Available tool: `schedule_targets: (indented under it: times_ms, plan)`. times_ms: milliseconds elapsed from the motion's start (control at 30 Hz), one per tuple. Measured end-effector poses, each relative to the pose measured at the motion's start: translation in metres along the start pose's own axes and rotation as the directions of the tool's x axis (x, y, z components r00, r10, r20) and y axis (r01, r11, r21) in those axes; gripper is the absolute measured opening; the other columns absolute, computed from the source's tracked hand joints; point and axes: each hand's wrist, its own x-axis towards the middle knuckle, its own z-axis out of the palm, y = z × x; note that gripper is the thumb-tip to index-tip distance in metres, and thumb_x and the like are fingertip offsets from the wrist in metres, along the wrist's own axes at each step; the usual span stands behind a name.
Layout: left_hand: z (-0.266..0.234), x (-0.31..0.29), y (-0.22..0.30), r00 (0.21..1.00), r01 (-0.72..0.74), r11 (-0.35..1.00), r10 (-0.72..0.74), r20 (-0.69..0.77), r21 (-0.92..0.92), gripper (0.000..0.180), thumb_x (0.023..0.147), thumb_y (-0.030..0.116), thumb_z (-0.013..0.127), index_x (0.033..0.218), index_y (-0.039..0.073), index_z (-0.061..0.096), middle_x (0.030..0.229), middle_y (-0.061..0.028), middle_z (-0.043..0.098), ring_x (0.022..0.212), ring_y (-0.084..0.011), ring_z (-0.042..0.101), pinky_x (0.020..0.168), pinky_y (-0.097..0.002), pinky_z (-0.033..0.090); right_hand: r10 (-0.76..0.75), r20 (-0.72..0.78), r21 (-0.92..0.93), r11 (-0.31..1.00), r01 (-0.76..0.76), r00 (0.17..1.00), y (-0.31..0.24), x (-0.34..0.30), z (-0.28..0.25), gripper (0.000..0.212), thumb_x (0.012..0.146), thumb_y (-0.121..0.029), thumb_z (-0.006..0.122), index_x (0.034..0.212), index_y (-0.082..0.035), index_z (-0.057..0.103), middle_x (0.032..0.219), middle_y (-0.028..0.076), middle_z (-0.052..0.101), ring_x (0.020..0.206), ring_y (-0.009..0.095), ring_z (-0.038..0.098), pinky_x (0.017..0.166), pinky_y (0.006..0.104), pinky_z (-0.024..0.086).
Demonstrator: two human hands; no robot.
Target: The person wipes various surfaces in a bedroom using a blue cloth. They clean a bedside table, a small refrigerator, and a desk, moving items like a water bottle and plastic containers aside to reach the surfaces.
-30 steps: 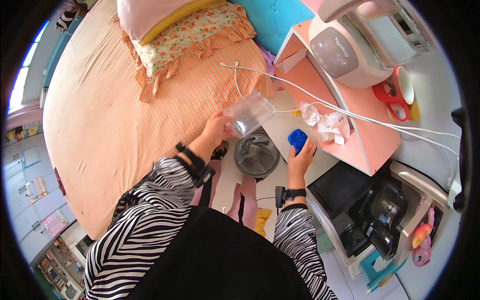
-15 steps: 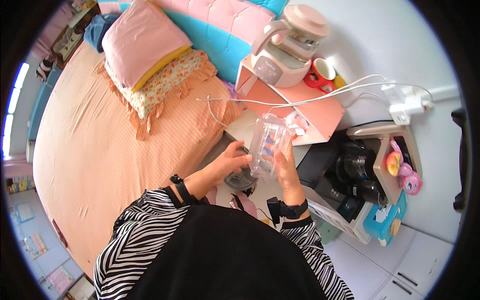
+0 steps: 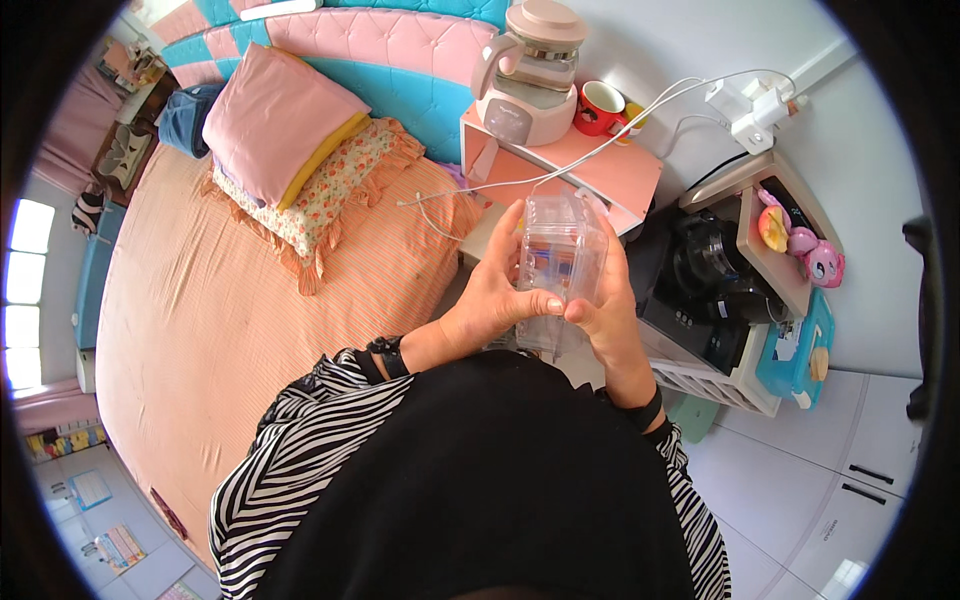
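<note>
Both hands are wrapped around a clear plastic container (image 3: 560, 262), held up in front of the chest: left hand (image 3: 490, 300) and right hand (image 3: 605, 320), fingers of each clamped on its sides. It's boxy, see-through and hard-looking, with something blue inside. It's lifted but not set down anywhere yet. Pink bedside shelf (image 3: 600, 165) sits just beyond it, striped bed (image 3: 250, 300) on the left.
</note>
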Motion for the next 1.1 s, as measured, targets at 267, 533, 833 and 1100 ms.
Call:
schedule_targets:
  times_ms: [267,533,833,1100]
  plan:
    - [0.013,-0.007,0.006,0.987,-0.137,0.990,0.138,-0.077,0.027,0.109,0.063,0.027,0.084,0.144,0.007,0.013,0.125,-0.0137,0.045,0.115,-0.0237,0.045,0.097,-0.0361,0.038,-0.161,-0.095,-0.064,0.986,0.155,0.982,-0.009,-0.007,0.006,0.102,0.062,-0.034,0.083,0.140,-0.005,0.023,0.130,0.016,0.038,0.114,0.025,0.044,0.095,0.0371,0.039]
    - [-0.006,0.003,0.018,0.958,-0.261,0.942,0.226,-0.178,-0.210,0.099,0.068,0.023,0.079,0.142,0.004,0.016,0.131,-0.0161,0.040,0.119,-0.0270,0.043,0.099,-0.0397,0.035,-0.354,-0.211,-0.248,0.921,0.300,0.911,-0.024,0.001,-0.019,0.062,0.088,-0.026,0.060,0.136,-0.002,0.029,0.126,0.013,0.045,0.110,0.021,0.048,0.094,0.0347,0.039]
    - [-0.014,0.017,0.006,0.934,-0.280,0.959,0.260,-0.245,-0.051,0.099,0.069,0.016,0.078,0.142,0.002,0.012,0.132,-0.0163,0.038,0.118,-0.0246,0.044,0.097,-0.0372,0.038,-0.002,-0.183,0.051,0.999,0.011,0.983,-0.026,0.001,-0.021,0.064,0.083,-0.024,0.067,0.133,0.002,0.036,0.114,0.018,0.057,0.098,0.023,0.058,0.082,0.0327,0.048]
    - [-0.025,0.042,-0.018,0.867,-0.320,0.925,0.373,-0.330,0.206,0.097,0.071,0.008,0.076,0.142,0.004,0.009,0.129,-0.0165,0.040,0.117,-0.0245,0.044,0.095,-0.0369,0.041,-0.410,-0.204,-0.542,0.804,0.246,0.889,-0.030,-0.013,-0.003,0.023,0.074,0.004,0.069,0.091,-0.001,0.055,0.091,0.009,0.065,0.082,0.014,0.062,0.075,0.0277,0.049]
